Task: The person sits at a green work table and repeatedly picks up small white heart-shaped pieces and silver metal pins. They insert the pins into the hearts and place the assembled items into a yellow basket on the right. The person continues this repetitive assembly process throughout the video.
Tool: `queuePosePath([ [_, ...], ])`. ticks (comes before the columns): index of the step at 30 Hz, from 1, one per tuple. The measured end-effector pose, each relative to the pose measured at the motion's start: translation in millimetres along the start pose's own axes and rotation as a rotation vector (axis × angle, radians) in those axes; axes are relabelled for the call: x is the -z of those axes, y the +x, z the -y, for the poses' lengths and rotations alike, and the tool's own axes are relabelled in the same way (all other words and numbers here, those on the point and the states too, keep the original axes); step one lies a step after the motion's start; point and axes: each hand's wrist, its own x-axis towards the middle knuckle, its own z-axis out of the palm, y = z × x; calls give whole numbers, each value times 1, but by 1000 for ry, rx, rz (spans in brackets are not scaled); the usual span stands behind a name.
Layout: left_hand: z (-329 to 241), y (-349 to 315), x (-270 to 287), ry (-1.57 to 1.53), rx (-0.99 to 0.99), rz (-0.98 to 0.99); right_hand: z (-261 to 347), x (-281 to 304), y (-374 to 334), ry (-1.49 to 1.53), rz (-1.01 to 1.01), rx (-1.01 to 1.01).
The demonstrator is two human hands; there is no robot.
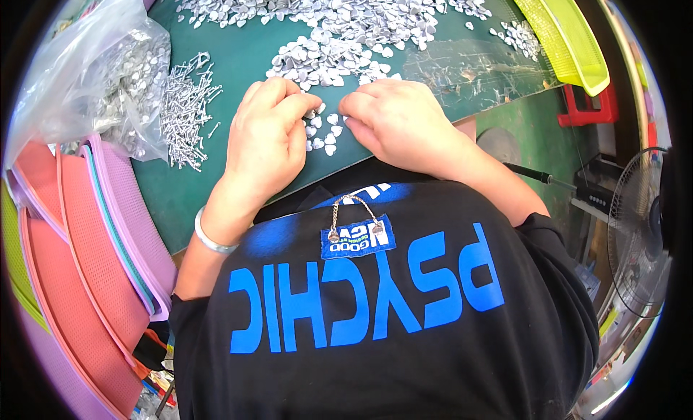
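Note:
Small silver-grey heart-shaped pieces [325,59] lie heaped on the green tabletop in front of both hands. My left hand [268,131] is closed, its thumb and index finger bent together beside a few loose hearts [330,139] near the table's front edge. My right hand [401,120] is also closed across from it, fingertips pinched close to the same loose hearts. Whatever either pinch holds is too small or too covered to make out. A pile of thin silver pins [189,111] lies left of my left hand.
A clear plastic bag [133,81] of small grey pieces sits at the table's left. Stacked pink and purple baskets [94,247] stand beside it. A yellow-green basket [559,37] rests at the right edge, above a red stool [586,108]. A black fan [639,232] stands farther right.

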Motion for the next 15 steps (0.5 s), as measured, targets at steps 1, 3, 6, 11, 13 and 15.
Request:
queuePosePath([
  [1,1,-1,0,4,5,-6,0,0,0,-4,-3,-2],
  [3,1,-2,0,-3,15,-11,0,1,0,-11,-9,-6],
  [6,1,-3,-1,-12,8,-11,-7,0,-3,8,-115,-5],
  [11,-3,-4,-1,-9,13,14,-56,36,-19,-20,-508,-285],
  [13,-6,-2,-3,-8,-10,31,-85,57,-34,-112,-548,-481],
  [15,-9,6,-1,-25,-52,80,-114,78,-50,-389,-506,-638],
])
